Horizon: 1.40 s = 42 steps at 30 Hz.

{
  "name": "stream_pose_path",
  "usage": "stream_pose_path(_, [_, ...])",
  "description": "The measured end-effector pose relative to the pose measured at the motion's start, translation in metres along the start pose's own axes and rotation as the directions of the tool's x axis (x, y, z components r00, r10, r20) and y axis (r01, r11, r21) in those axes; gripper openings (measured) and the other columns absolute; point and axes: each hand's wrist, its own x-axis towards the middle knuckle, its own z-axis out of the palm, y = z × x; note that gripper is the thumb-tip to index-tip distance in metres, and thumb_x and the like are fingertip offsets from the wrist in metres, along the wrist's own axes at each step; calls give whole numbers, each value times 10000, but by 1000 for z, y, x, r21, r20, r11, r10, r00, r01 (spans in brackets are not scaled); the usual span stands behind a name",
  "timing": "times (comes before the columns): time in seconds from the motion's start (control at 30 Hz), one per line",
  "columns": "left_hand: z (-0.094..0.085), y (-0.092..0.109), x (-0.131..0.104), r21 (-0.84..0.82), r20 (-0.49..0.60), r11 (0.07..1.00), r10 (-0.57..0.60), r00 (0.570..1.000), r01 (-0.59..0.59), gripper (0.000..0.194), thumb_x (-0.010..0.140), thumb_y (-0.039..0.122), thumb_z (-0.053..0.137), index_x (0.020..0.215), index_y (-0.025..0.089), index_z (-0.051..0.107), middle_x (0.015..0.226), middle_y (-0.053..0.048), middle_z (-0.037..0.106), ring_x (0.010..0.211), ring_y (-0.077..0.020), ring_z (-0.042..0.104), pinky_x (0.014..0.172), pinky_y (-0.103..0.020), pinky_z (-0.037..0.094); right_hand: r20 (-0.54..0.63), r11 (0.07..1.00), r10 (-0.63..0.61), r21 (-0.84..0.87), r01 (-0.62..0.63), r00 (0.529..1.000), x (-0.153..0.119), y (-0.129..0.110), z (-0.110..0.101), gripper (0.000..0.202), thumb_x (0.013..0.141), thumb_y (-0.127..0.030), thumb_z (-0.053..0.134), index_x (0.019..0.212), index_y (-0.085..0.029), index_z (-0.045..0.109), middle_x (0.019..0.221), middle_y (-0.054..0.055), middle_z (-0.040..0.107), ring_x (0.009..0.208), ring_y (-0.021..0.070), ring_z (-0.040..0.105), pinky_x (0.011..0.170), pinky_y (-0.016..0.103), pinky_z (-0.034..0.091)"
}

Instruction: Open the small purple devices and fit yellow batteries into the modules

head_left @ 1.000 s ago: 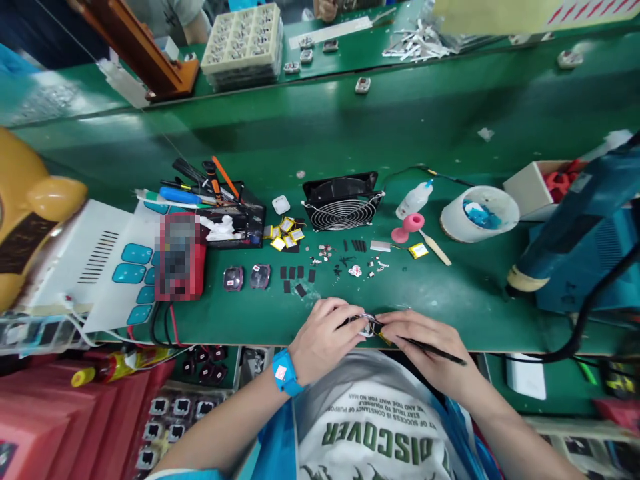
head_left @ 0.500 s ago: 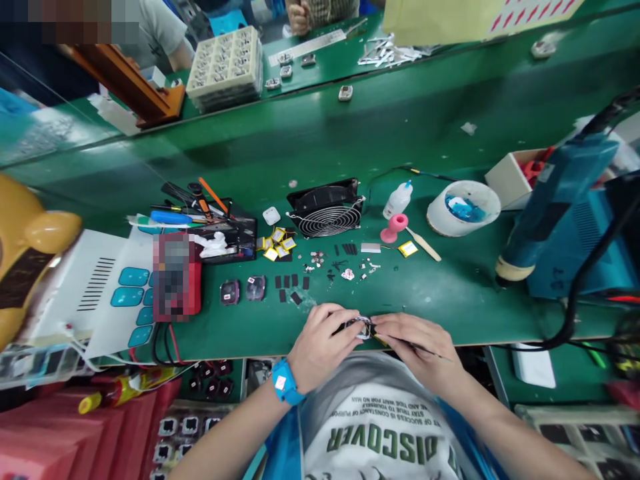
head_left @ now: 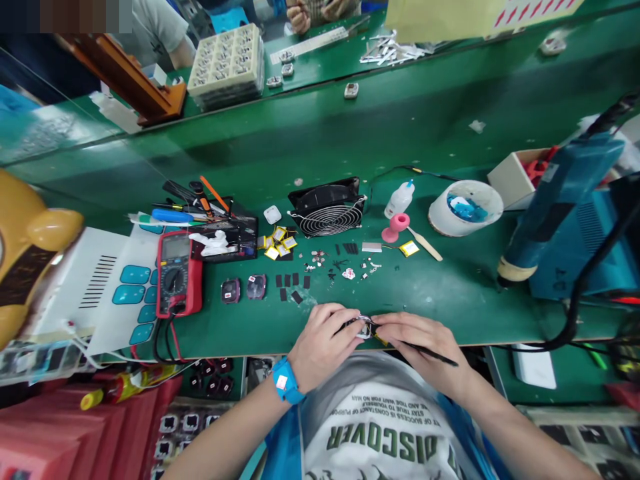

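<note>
Near the table's front edge, my left hand [head_left: 327, 339] pinches a small square device housing [head_left: 365, 328] with a pale rim. Much of the housing is hidden by fingers. Close on its right, my right hand [head_left: 417, 340] grips slim black tweezers [head_left: 431, 353], whose back end sticks out below the palm. Their tips are at the housing but too small to make out. A yellow battery [head_left: 381, 339] shows partly under the right fingers. Beyond the hands lie black pads [head_left: 287, 280], small loose parts [head_left: 347, 273] and two dark device housings [head_left: 256, 287].
A red multimeter [head_left: 180, 273] and a tool holder [head_left: 245, 237] stand left. A fan [head_left: 327, 210], yellow batteries [head_left: 277, 243], a bottle [head_left: 400, 199] and a white tub [head_left: 465, 208] line the back. A blue hot-air gun [head_left: 555, 193] hangs right. Co-worker's hands [head_left: 300, 17] show beyond.
The tweezers' back end has swung and shows more plainly below my right palm. My left hand stays put. At the far bench, a dark device is gone and a second co-worker hand shows.
</note>
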Motion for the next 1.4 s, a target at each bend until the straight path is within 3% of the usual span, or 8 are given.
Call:
stream_pose_path(0.17, [3,-1,-3,-1,4,1000,6,1000,-6,164,1180,287,908,1340,253,911,1257,-48,963,1124,-241,818,980,-389,741,55,1000,-13,-27,15,998,-7,2,0,456,1187,-110,759,1429,-435,968,1332,33,1047,1150,319,1038,1064,419,877])
stream_pose_path(0.33, [3,-1,-2,-8,-8,1000,3,1000,-4,144,1209,295,874,1337,235,900,1256,-43,966,1143,-232,809,1003,-372,729,74,999,-24,-47,28,997,-12,8,-1,486,1185,-73,760,1463,-435,926,1371,23,1033,1148,284,1032,1048,364,873])
stream_pose_path(0.63, [3,-1,-5,-25,26,1000,4,1000,-3,181,1247,280,806,1401,223,884,1281,-60,951,1182,-237,803,1028,-385,718,66,990,-124,-55,127,990,-9,12,4,409,1216,-57,672,1425,-321,905,1314,54,1047,1204,275,1032,1138,331,833])
stream_pose_path(0.77, [1,2,-4,-15,33,1000,-1,999,1,174,1257,258,792,1403,219,878,1308,-66,955,1189,-234,823,1029,-379,718,70,988,-126,-78,131,990,-6,8,2,337,1239,-104,691,1386,-291,930,1305,102,1042,1140,291,1038,1080,334,852])
stream_pose_path(0.93, [-5,5,4,-34,12,999,-6,1000,7,147,1261,239,774,1368,194,863,1249,-77,989,1144,-245,846,1005,-396,735,33,991,-116,-67,118,993,-1,6,-1,313,1218,-101,740,1306,-321,945,1236,74,1040,1024,272,1038,980,288,856])
stream_pose_path(1.17, [1,-1,1,-162,-4,986,-50,999,49,149,1235,257,817,1377,257,861,1252,-64,1004,1159,-268,883,1004,-430,761,-25,997,-79,-10,79,997,3,1,5,322,1206,-125,762,1246,-346,992,1202,51,1059,1027,267,1044,1011,283,842])
stream_pose_path(1.3, [3,-4,-1,-256,29,955,-149,988,152,312,1125,229,958,1407,265,830,1247,-57,1002,1135,-275,903,1003,-430,781,-64,1000,-6,30,8,998,8,-1,3,248,1209,-209,829,1131,-367,1004,1097,24,1058,921,268,1039,894,273,857])
stream_pose_path(1.4, [0,-6,-2,-319,54,925,-202,978,208,473,1024,256,1066,1415,255,801,1245,-56,999,1113,-281,914,1001,-432,790,-121,997,65,59,-58,991,12,1,-7,186,1211,-359,901,1054,-369,1000,1016,29,1050,846,279,1028,789,273,855])
